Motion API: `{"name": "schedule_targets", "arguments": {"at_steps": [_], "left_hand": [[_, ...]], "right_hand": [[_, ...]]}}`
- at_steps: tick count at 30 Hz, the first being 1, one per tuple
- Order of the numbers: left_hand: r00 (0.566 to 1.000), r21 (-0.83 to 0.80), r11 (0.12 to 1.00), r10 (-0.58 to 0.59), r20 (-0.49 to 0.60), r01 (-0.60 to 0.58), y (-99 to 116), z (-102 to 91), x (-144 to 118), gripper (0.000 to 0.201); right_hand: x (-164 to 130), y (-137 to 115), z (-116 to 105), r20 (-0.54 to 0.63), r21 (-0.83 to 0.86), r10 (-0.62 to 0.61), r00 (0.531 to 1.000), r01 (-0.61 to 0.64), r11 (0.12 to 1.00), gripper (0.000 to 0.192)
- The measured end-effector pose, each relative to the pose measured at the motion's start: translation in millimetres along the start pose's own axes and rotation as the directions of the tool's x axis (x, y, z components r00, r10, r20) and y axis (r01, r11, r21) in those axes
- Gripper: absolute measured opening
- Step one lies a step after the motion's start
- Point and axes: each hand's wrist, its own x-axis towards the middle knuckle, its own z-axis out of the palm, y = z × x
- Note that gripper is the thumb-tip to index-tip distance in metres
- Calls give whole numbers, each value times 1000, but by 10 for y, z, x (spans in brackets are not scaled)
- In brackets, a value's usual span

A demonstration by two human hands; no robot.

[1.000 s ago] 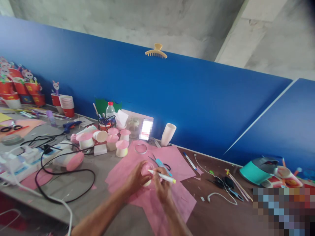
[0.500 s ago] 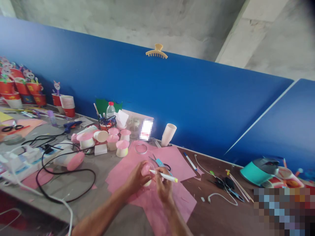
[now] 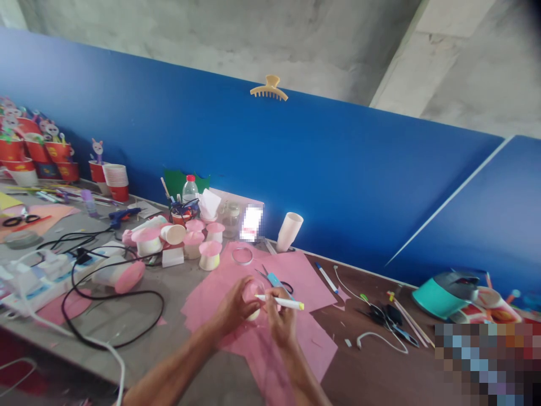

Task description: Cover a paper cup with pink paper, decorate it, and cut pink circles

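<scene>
Pink paper sheets (image 3: 291, 270) lie spread across a cluttered table (image 3: 372, 372), and both of the person's hands work just above them near the middle of the view. The left hand (image 3: 234, 309) is curled around a small pink-topped cup (image 3: 252, 296), fingers closed on its side, holding it over the paper. The right hand (image 3: 281, 321) is closed on a white marker (image 3: 281, 301) with a yellow end; the marker lies nearly level, its tip pointing left and touching or almost touching the cup's pink top. Which of the two cannot be told.

Just beyond the hands, a pair of blue-handled scissors (image 3: 273, 278) rests on the pink paper, and a clear ring of tape (image 3: 242, 255) lies farther back. To the left stand several finished pink-topped cups (image 3: 203, 239) in a cluster, with a water bottle (image 3: 189, 192) behind them. A black cable (image 3: 114, 296) loops over the grey part of the table near a white power strip (image 3: 38, 279). A tilted white cup (image 3: 289, 230) leans against the blue wall panel (image 3: 338, 169), and a cream hair clip (image 3: 269, 90) sits on the panel's top edge. Far left, red paper cups (image 3: 115, 179) are stacked. At right, a teal lidded container (image 3: 443, 292) sits near loose sticks and cords.
</scene>
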Motion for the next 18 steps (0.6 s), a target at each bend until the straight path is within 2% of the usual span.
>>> {"name": "schedule_targets", "arguments": {"at_steps": [5,8,13,18], "left_hand": [[998,-14,999,-50,27,51,11,-12,-15,59],[998,8,999,-42,50,42,66,-30,-12,59],[1000,43,999,0,30,-1,85,-41,4,56],[999,56,998,22,38,-24,13,-44,5,57]], "right_hand": [[9,25,-8,-18,69,116,993,-115,991,43],[4,37,-3,-35,101,154,987,-150,984,45],[3,47,-5,1,82,156,988,-155,984,45],[21,53,3,-35,74,143,989,-141,987,45]]}}
